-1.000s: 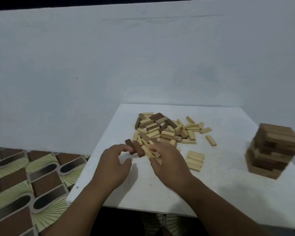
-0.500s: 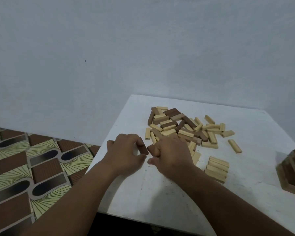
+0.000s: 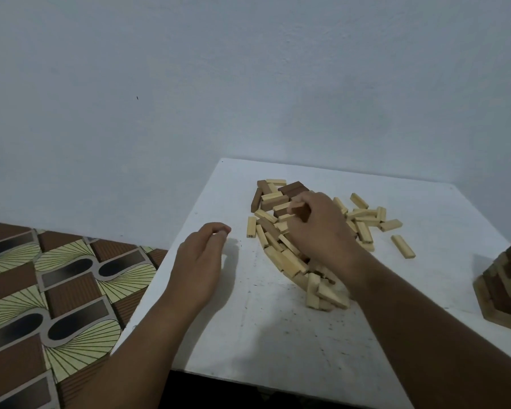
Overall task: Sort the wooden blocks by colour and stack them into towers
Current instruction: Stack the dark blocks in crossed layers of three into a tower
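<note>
Dark block (image 3: 303, 213) pinched by R hand (image 3: 319, 228) over pile (image 3: 281, 231).
Rectangular, smooth wood, long axis unclear; L hand (image 3: 199, 261) fingers loosely curled, empty.

Loose pile of wooden blocks (image 3: 281, 228) lay on white table, far half. Mix of pale and dark brown pieces, jumbled flat and on edge, some overlapping. Dark blocks (image 3: 292, 188) clustered at far left of pile. Single pale block (image 3: 403, 246) lay apart at right. Stacked tower (image 3: 508, 286) of brown blocks stood at right edge, partly out of view.
</note>
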Demonstrator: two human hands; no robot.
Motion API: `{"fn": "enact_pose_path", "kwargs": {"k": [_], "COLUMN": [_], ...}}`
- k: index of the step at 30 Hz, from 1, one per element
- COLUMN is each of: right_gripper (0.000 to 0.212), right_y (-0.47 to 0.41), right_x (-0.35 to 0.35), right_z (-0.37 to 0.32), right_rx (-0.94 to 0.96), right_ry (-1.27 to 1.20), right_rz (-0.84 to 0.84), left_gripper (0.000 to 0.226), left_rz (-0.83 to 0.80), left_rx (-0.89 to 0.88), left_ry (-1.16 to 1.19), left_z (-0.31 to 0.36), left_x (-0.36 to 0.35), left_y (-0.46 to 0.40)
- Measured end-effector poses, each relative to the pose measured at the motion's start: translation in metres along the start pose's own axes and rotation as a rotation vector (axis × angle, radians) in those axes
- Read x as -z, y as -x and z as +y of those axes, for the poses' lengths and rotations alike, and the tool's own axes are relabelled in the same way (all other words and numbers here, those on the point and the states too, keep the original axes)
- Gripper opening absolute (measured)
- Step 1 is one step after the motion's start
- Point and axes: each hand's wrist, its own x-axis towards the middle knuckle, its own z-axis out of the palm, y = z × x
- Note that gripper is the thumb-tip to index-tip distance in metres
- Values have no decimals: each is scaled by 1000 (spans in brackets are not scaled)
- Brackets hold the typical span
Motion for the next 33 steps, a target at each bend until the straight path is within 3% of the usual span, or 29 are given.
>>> {"fn": "enact_pose_path", "kwargs": {"k": [9,16,22,25,29,33], "right_gripper": [7,22,18,27,27,15], "right_y": [-17,-37,-43,-39,-32,-11], "right_x": [-1,-11,-13,-12,-3,27], "right_z": [23,23,23,22,17,2], "right_rx": [-110,-207,-249,-270,-233,-234], "right_ry": [549,609,403,349,253,-148], "right_rz": [-209,-352,-331,-301,-191,-50], "left_gripper": [45,61,59,58,56,38], "left_rz": [6,-8,-12,-10,-20,-36], "left_rx": [-3,-7,-42,-73,-86,-129], "left_ry": [10,-29,-31,-41,-29,-15], "left_z": [4,-4,-1,1,5,13], "left_x": [-26,-31,-33,-32,-30,-31], "left_y": [11,15,15,19,23,30]}}
